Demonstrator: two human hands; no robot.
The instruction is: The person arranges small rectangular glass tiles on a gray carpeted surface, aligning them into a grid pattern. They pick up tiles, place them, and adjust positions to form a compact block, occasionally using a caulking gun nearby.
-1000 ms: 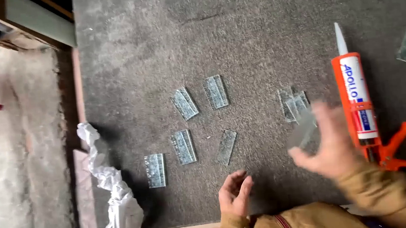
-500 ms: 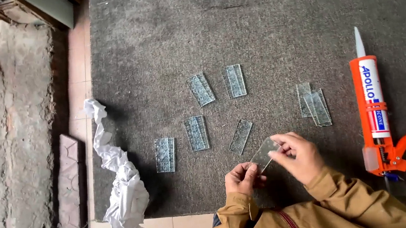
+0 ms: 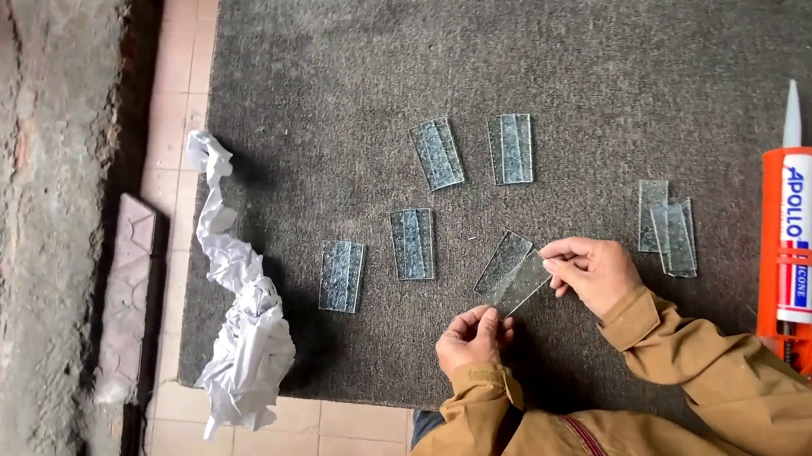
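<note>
My right hand (image 3: 594, 274) pinches the right end of a small clear rectangular glass piece (image 3: 513, 274), held low over the grey mat (image 3: 607, 36). It seems to overlap another such piece lying there, though I cannot tell for sure. My left hand (image 3: 473, 337) is curled at the piece's lower corner, fingertips touching it. Both sleeves are tan. Flat on the mat lie more glass pieces: two at the top (image 3: 437, 153) (image 3: 512, 147), and two to the left (image 3: 414, 244) (image 3: 342, 276).
A small stack of glass pieces (image 3: 667, 226) lies right of my right hand. An orange caulking gun with a white nozzle (image 3: 794, 237) lies further right. Crumpled white paper (image 3: 239, 316) trails along the mat's left edge. Beyond it are floor tiles (image 3: 248, 446) and rough concrete (image 3: 6, 250).
My right hand has come from the stack at the right to the middle front of the mat with a glass piece. My left hand has risen to meet it.
</note>
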